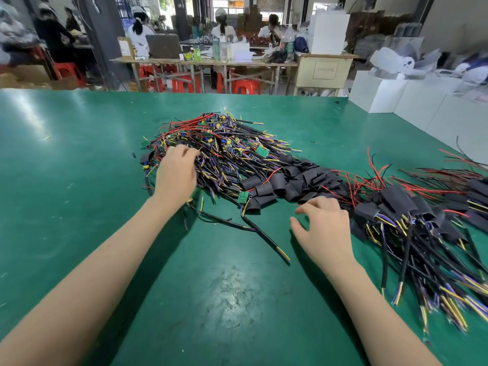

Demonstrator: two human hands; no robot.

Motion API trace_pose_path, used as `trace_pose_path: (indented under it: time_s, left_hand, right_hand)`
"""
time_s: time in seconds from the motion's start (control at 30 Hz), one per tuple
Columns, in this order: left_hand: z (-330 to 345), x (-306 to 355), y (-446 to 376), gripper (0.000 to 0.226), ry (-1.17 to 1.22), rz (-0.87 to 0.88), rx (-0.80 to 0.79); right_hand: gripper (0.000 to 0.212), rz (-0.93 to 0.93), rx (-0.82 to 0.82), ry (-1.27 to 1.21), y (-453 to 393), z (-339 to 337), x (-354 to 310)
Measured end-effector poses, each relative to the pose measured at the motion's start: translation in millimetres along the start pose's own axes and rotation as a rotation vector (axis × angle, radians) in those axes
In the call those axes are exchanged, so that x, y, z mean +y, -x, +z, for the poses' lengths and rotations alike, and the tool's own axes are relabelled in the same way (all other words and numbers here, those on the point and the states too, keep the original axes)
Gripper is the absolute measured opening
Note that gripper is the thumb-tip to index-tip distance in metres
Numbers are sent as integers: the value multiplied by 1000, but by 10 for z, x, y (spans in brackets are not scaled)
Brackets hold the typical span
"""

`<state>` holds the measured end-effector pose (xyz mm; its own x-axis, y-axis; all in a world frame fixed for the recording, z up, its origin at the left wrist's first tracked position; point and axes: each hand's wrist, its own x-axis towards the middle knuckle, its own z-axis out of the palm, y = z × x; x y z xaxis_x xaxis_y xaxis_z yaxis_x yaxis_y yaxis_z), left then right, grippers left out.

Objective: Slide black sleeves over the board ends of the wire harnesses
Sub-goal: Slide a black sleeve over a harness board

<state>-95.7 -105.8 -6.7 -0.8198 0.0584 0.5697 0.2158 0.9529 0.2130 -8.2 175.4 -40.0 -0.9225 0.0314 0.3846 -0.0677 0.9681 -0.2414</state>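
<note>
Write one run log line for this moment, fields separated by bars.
step: picking next harness | left hand: reaching into unsleeved harness pile | right hand: open, near loose black sleeves | sleeved harnesses: right

Left hand (176, 172) is motion-blurred, fingertips buried in the harness pile (211, 143), grip unreadable. Sleeved bundle (412, 215) at three o'clock runs off the edge. Far workers (221, 25) are blurry.

Left hand (176, 172): arm stretched forward, palm down, fingers curled downward, blurred
Right hand (324, 225): palm down; fingers loosely bent; thumb spread left
</note>
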Motion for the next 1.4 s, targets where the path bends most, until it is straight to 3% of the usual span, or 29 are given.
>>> trace_pose_path:
  time_s: [0.1,0.23,0.37,0.47,0.6,0.73,0.83,0.97,1.07,1.23,1.4]
  left_hand:
    - [42,-213,-227,36,-12,-95,-82]
    - [121,-344,-397,33,-41,-156,-175]
    - [155,-364,-450,28,16,-272,-210]
    - [133,-337,-469,19,69,-285,-181]
    - [38,-366,-436,20,241,-457,-45]
    - [-28,-470,-373,6,393,-560,-46]
    - [-3,-558,-344,18,453,-638,-90]
    - [95,-554,-345,27,506,-744,-35]
    - [182,-533,-386,34,450,-749,-33]
    - [272,-519,-427,45,256,-707,-104]
    - [259,-572,-432,35,138,-660,-189]
  right_hand:
    - [34,51,8,41,-28,-4,40]
    - [51,129,-114,121,-50,21,114]
    - [50,176,-126,41,-42,15,124]
    - [50,172,-124,53,-58,7,123]
    - [51,151,-130,75,-47,13,109]
    - [47,139,-57,1,-70,-17,124]
    - [38,107,35,-79,-73,-42,129]
    - [23,52,150,-198,-49,-74,105]
    - [18,31,154,-218,-40,-89,87]
    - [18,71,20,-71,-69,-62,120]
    - [26,33,30,-86,-75,-18,130]
